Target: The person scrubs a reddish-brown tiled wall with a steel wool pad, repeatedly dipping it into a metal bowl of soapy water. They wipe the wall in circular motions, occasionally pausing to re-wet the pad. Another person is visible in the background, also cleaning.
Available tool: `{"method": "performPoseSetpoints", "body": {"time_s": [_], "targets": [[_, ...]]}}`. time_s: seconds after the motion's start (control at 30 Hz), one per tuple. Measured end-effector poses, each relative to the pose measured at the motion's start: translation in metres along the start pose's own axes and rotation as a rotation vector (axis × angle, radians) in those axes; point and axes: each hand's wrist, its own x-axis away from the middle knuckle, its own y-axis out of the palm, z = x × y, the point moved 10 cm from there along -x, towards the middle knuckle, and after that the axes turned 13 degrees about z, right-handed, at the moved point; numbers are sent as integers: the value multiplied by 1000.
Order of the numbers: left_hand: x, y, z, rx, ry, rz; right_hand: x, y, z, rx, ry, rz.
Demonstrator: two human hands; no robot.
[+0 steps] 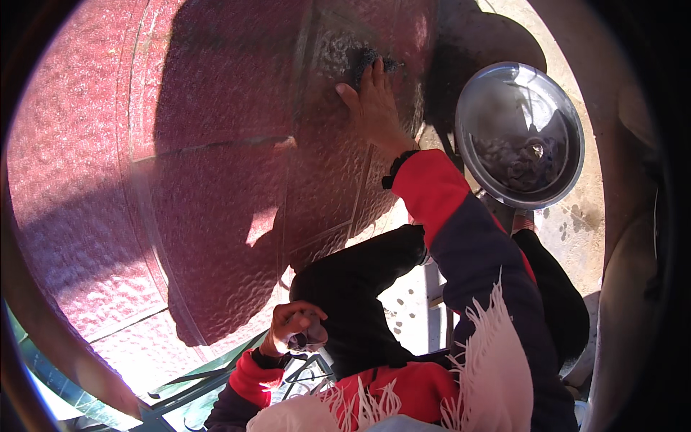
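My right hand [375, 102] lies spread on a large dark-red, pebbled surface [232, 216], crossed by pale and dark seam lines. Its fingertips press a dark scouring pad [368, 62], partly covered by the fingers. Just left of the pad, whitish suds or wet marks [334, 51] lie on the red surface. Low in the view, beside my bent knee, my left hand [286, 321] curls around a small crumpled greyish cloth [314, 332]. What the cloth is made of cannot be told.
A round metal basin [465, 140] on the right holds cloudy water with a crumpled cloth in it. Wet spots mark the pale ground [577, 221]. My black-trousered leg [351, 275] is bent beside the red surface. A green metal frame [200, 386] stands at lower left. A fringed scarf [502, 356] hangs from me.
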Motion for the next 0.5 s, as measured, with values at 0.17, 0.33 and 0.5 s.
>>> {"method": "performPoseSetpoints", "body": {"time_s": [0.17, 0.33, 0.5], "targets": [[1, 2, 2, -16, 14, -13, 50, -2, -42, 31, -8, -136], [2, 8, 3, -9, -15, -21, 110, -11, -105, -57, -189, -228], [1, 5, 2, -18, -14, -8, 85, -9, -86, -1, -159, -104]]}}
